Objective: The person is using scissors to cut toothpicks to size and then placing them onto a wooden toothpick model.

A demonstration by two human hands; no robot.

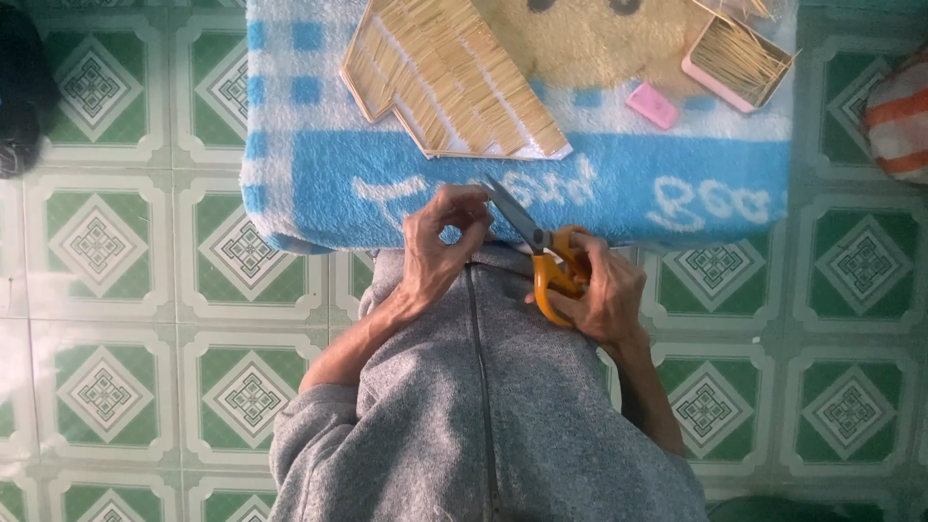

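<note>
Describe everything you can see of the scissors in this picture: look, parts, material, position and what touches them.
The scissors have grey metal blades and orange, plastic-looking loop handles. The right hand grips the handles, fingers through the loops. The blades point up and left, towards the left hand, whose fingertips are pinched near the blade tip. They are held just in front of the blue-and-white towel's edge, above the grey zipped sweater.

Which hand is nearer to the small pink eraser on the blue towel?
The right hand, holding orange scissors, is nearer: the pink eraser lies ahead of it. The left hand is farther to the left.
</note>
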